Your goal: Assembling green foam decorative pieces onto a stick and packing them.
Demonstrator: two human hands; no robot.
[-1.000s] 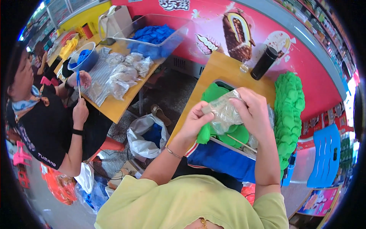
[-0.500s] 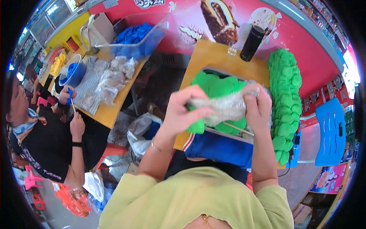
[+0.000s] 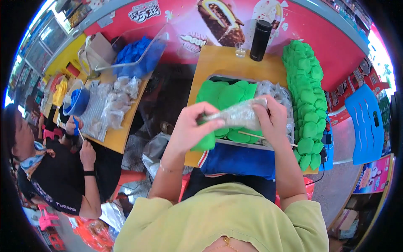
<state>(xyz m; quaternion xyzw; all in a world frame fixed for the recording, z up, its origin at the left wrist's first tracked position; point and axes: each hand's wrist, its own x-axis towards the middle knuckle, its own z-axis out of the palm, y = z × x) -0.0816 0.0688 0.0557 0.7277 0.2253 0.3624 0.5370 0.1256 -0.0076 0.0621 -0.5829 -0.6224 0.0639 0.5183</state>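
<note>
- Upper left of the frame: 1 cluster of large white characters [image 3: 144,11], dark-edged, on the pink wall [image 3: 180,23].
- Lower left: 1 line of pale capital letters [image 3: 67,206] across a co-worker's black shirt [image 3: 58,180].
- Upper centre: black bottle [image 3: 261,35], its small mark illegible.

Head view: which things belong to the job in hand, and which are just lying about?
Likely in the job: clear plastic bag, held by left hand and right hand; green pieces; thin stick.

Seemingly lying about: black bottle; small glass; blue chair.

Illumination is bright. White glare clips the window [image 3: 46,34] at upper left. Fisheye distortion bends the wall rail [image 3: 333,21]; corners are black. Highlights mark the transparent bag [image 3: 244,115].
</note>
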